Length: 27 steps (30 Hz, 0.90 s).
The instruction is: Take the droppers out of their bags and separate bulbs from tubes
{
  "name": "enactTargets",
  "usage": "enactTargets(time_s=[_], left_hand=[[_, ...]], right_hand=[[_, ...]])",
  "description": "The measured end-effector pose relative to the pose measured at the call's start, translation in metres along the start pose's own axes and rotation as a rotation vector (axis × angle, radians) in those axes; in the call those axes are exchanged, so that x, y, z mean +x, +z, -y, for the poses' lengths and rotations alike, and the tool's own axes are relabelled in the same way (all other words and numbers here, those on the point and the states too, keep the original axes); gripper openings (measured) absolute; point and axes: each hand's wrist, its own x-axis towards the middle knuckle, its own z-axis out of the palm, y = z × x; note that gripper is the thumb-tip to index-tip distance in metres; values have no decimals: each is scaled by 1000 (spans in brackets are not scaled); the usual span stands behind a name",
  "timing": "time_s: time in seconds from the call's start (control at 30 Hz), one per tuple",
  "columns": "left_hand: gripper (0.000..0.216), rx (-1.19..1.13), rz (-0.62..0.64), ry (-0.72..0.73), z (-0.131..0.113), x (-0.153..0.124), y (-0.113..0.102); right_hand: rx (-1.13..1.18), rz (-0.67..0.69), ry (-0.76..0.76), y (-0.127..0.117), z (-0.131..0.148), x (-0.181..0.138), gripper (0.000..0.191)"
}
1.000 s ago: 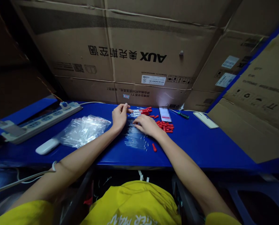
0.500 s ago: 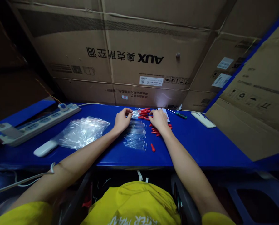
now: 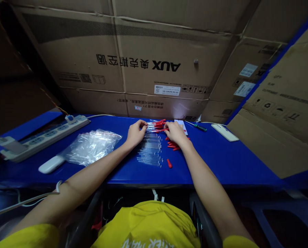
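Observation:
My left hand [image 3: 136, 133] is closed in a pinch at the left end of a thin clear glass tube. Opposite it, my right hand [image 3: 175, 133] pinches a red rubber bulb [image 3: 161, 130] at that tube's right end. Just beyond the fingers lie several droppers with red bulbs [image 3: 159, 123] on them. Below, a row of bare glass tubes [image 3: 150, 148] runs toward the table's front edge. Loose red bulbs [image 3: 173, 145] are heaped under my right hand, partly hidden by it. One single red bulb [image 3: 169, 163] lies apart, nearer to me.
Clear plastic bags [image 3: 93, 146] are piled on the blue table [image 3: 211, 162], left of the tubes. A white rounded device [image 3: 51, 164] and a power strip [image 3: 48, 137] are farther left. At the right lie a green-handled screwdriver [image 3: 200, 127] and a white flat object [image 3: 224, 132]. Cardboard [image 3: 143, 79] walls the back.
My right fingers have closed in at the tube's right end, and a red bulb now lines up with the tube there. My left hand has barely moved.

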Motion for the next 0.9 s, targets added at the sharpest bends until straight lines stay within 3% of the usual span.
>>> enactTargets(time_s=[0.23,0.4,0.5,0.57,0.67,0.8,0.9], left_hand=[[14,6,27,63,-6,-1,-1],[27,-46,67,246,-20,-8,-5],[42,-68,124,368,-30,-14,-8],[41,-36,96,416,-36,-17,-8],[28,13,51,411,-39,-18,-7],[27,15,204,381,-34,-16,-5],[27,54,236,378,-28,-16,-3]], right_hand=[[571,-209,-118,-15,1,4,14],[855,-399,-133,-11,24,1,35],[886,-404,-172,-12,36,-3,37],[860,-396,-209,-14,42,-7,33],[804,-356,-222,-16,47,-10,24],[784,-323,-203,-13,47,-11,22],[720,-263,-239,-12,45,-11,20]])
